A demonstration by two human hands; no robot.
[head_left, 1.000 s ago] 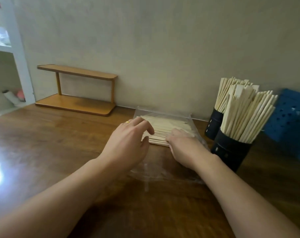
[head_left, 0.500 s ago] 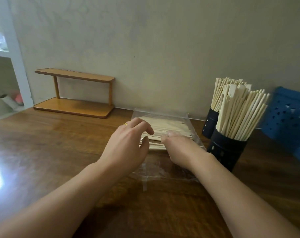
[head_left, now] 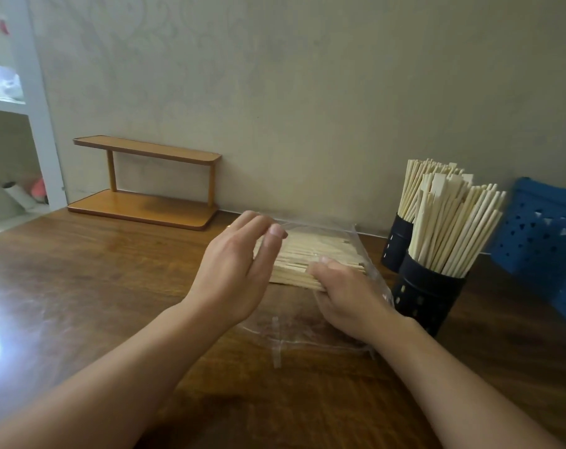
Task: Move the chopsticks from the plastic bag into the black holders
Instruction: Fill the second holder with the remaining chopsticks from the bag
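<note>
One clear plastic bag (head_left: pixel 346 325) lies flat on the brown wooden tabletop (head_left: pixel 80 286), holding a flat stack of pale wooden chopsticks (head_left: pixel 294 264), too many to count. The right hand (head_left: pixel 349 299) rests on the stack's near edge, fingers curled over it. The left hand (head_left: pixel 233 270) hovers just beside the stack, fingers relaxed, holding nothing. Two black perforated cylindrical holders (head_left: pixel 424 296), one behind the other, stand right of the bag, each packed with upright chopsticks.
</note>
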